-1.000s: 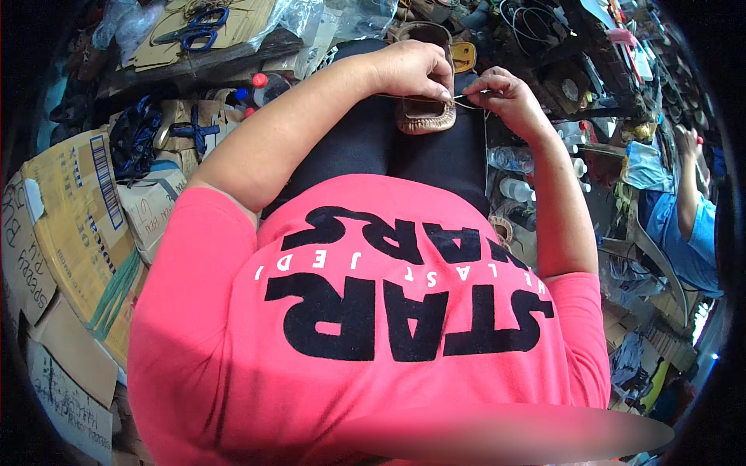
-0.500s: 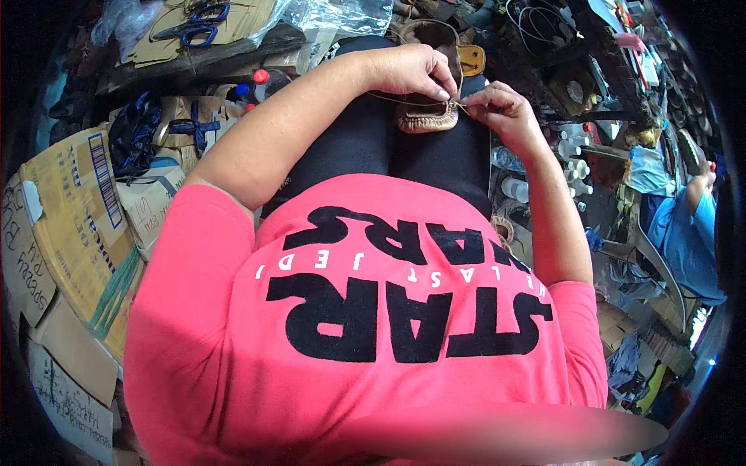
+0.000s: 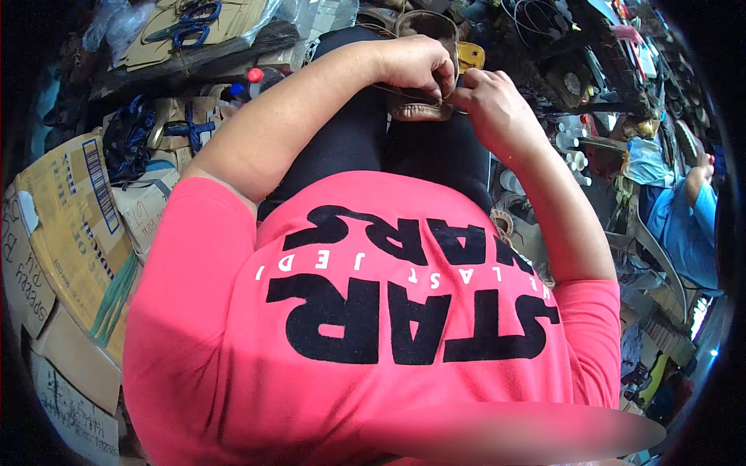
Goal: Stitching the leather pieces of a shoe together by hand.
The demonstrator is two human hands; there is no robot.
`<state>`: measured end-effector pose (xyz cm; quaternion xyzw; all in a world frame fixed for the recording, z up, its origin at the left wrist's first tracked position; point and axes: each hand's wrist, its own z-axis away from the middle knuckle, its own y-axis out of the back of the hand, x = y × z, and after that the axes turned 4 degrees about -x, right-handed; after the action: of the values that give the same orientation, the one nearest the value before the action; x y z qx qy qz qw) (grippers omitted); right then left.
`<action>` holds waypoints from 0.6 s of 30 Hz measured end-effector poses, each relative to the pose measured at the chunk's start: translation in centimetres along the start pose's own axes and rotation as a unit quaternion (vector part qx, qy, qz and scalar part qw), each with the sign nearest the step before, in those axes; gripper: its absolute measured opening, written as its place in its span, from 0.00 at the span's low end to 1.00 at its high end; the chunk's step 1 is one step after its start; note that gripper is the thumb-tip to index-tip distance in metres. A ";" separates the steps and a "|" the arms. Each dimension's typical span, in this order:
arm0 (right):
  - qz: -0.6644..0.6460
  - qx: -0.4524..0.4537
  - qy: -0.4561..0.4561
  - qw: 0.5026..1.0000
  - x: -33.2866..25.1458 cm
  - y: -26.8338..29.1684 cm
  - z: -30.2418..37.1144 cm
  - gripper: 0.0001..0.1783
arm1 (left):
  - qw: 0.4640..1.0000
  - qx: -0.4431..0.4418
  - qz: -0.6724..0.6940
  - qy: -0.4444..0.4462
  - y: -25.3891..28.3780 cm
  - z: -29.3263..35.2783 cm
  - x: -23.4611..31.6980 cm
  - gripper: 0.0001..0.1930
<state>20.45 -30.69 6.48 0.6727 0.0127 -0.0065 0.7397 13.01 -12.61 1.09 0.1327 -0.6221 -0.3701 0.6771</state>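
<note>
A brown leather shoe (image 3: 421, 113) with a gathered toe seam rests across my dark-trousered thighs, its opening facing away from me. My left hand (image 3: 420, 66) is closed in a pinch over the shoe's toe. A thin thread (image 3: 392, 91) stretches leftward from its fingertips. At the right side of the toe, my right hand (image 3: 491, 107) has its fingers bent, its fingertips close to those of the left. The back of this hand hides what the fingers grip. Just beyond the hands a yellow-tan leather piece (image 3: 471, 57) lies beside the shoe.
Blue-handled scissors (image 3: 194, 27) lie on brown card on a bench at the far left. A bottle with a red cap (image 3: 255, 75) and cardboard boxes (image 3: 74, 210) stand on the left. White bottles (image 3: 571, 144) and a cluttered dark bench (image 3: 556, 70) are on the right, with another person's blue sleeve (image 3: 684, 233) beyond.
My right hand has moved left and turned, its back now facing up near the shoe's toe. My left hand has shifted slightly away from me. The shoe has moved slightly left and away.
</note>
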 end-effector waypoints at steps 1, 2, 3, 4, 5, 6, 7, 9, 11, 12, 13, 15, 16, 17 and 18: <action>-0.037 0.019 0.003 0.999 0.3 -0.7 0.0 0.11 | 1.000 0.006 0.012 -0.020 0.1 0.0 -0.4 0.12; -0.074 0.038 0.006 0.997 0.6 -0.9 0.1 0.11 | 1.000 0.007 0.012 -0.021 0.1 -0.1 -0.7 0.12; -0.075 0.038 0.009 0.996 0.8 -1.0 0.1 0.11 | 0.999 0.001 0.028 -0.037 0.2 0.1 -0.9 0.12; -0.112 0.041 -0.003 0.993 1.1 -1.0 0.3 0.10 | 0.998 -0.005 0.044 -0.053 0.2 0.3 -1.0 0.12; -0.149 0.044 -0.015 0.988 1.3 -0.9 0.4 0.09 | 0.998 -0.004 0.044 -0.051 0.3 0.4 -1.2 0.12; -0.150 0.044 -0.015 0.988 1.5 -0.7 0.5 0.09 | 0.996 -0.009 0.085 -0.035 0.4 0.5 -1.1 0.11; -0.186 0.041 -0.036 0.981 1.6 -0.3 0.6 0.08 | 0.992 -0.014 0.127 -0.019 0.5 0.6 -0.9 0.10; -0.270 0.035 -0.091 0.958 1.8 -0.1 1.0 0.08 | 0.989 -0.010 0.150 -0.002 0.3 0.6 -0.6 0.10; -0.291 0.053 -0.094 0.951 1.8 -0.5 1.7 0.07 | 0.985 -0.005 0.174 0.015 0.2 0.4 -0.3 0.09; -0.315 0.071 -0.095 0.942 1.9 -0.7 2.0 0.07 | 0.985 0.003 0.169 0.020 0.1 0.5 -0.1 0.09; -0.306 0.066 -0.115 0.943 2.2 -0.4 2.3 0.07 | 0.986 0.010 0.164 0.024 0.1 0.6 -0.1 0.09; -0.330 0.103 -0.126 0.930 3.4 -0.3 3.2 0.08 | 0.986 0.010 0.168 0.017 0.1 0.6 -0.4 0.10; -0.369 0.101 -0.151 0.912 3.8 -0.6 3.4 0.08 | 0.985 0.008 0.170 0.008 0.1 0.6 -0.6 0.10; -0.409 0.085 -0.155 0.896 3.9 -0.9 3.3 0.08 | 0.985 0.008 0.170 0.008 0.0 0.7 -0.7 0.10; -0.446 0.070 -0.160 0.878 3.9 -1.1 3.3 0.08 | 0.984 0.007 0.180 0.003 -0.1 0.7 -0.8 0.11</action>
<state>24.40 -34.04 5.56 0.6354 0.1928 -0.4439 0.6017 12.40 -11.93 0.58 0.0244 -0.6361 -0.2368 0.7340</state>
